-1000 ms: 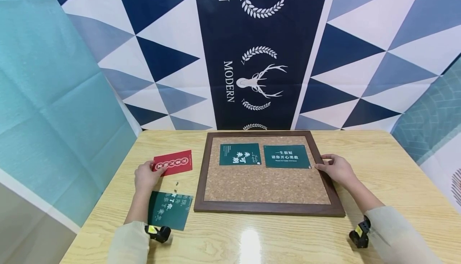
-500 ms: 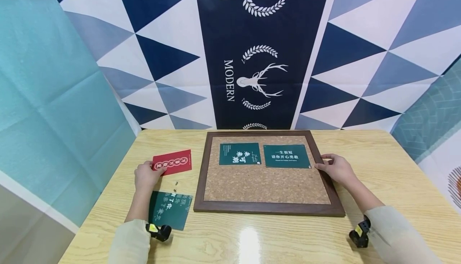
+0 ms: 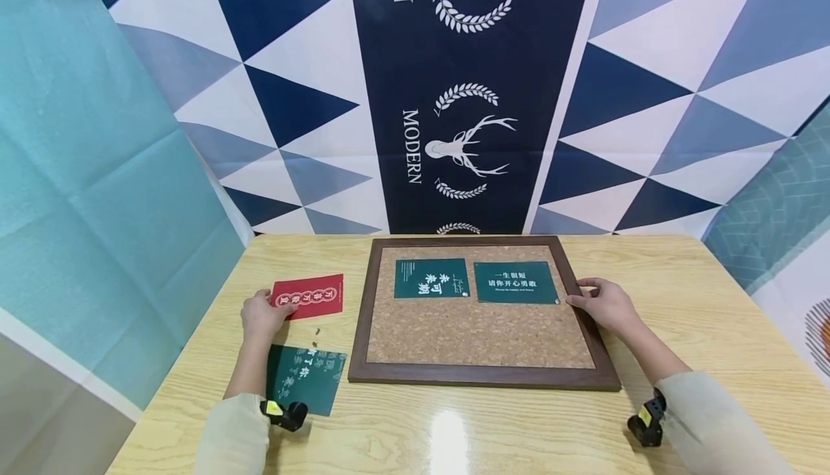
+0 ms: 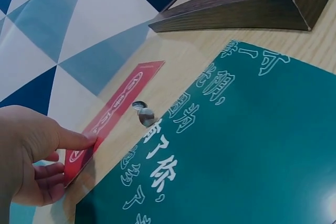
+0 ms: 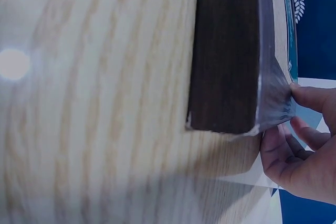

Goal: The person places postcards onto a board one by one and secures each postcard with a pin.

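Note:
My left hand (image 3: 261,316) pinches the near left corner of a red card (image 3: 318,295) with white lettering, thumb on top. In the left wrist view the fingers curl at the card's edge. Just below it lie two small shiny pushpins (image 4: 146,117) beside a green card (image 3: 308,381), which the left wrist partly covers. On the right, my right hand (image 3: 606,302) grips the side of a cork board (image 3: 480,334) with a dark wooden frame, thumb over the rail and fingers at its outer side. Two green cards, one left (image 3: 431,277) and one right (image 3: 515,282), sit on the board's upper half.
The light wooden table (image 3: 519,432) runs under everything. A patterned cloth (image 3: 454,100) hangs right behind its back edge, with a pale blue cloth (image 3: 97,172) at the left side. A bright light reflection lies near the front.
The red card has dipped slightly toward me and to the left, with the left hand almost in place. The right hand and the board stay where they were.

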`<state>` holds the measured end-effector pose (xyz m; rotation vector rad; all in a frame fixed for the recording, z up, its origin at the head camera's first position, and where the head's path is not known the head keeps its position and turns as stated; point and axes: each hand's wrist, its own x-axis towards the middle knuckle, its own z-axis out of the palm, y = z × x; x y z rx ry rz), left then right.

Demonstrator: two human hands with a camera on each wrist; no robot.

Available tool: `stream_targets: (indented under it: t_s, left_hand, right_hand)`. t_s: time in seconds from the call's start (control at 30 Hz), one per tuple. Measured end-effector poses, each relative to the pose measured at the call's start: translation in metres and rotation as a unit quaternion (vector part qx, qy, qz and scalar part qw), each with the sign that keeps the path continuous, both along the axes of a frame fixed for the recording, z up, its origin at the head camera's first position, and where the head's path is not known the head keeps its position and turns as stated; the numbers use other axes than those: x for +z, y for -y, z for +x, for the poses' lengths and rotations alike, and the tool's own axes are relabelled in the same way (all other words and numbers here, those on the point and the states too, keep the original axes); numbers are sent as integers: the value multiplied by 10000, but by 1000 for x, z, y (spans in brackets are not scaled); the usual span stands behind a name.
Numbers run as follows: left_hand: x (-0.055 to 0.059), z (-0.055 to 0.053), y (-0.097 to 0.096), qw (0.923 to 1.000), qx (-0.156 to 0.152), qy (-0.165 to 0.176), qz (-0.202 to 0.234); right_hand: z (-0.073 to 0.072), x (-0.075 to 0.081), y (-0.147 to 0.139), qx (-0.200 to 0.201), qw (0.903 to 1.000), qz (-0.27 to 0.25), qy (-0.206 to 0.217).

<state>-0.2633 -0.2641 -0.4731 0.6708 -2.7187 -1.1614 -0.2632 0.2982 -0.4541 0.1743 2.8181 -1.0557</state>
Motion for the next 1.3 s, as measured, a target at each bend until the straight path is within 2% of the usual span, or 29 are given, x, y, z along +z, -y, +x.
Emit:
stream_targets:
  t_s: [0.23,0.53,0.9,1.3]
  left_hand:
    - [3,2,5,9990,65,81,434]
    - [6,2,14,9988,26,74,479]
    - [8,0,24,9955,212,41,921]
    - [11,3,29,9938,109,-145,1100]
  right_hand:
    - [0,-1,1,-14,10000,9,-42]
    - [0,-2,1,-34,10000,13,-53]
    - [-1,-1,-1,-41,10000,14,-52]
    - [-2,-1,-1,-60,10000,-8,9]
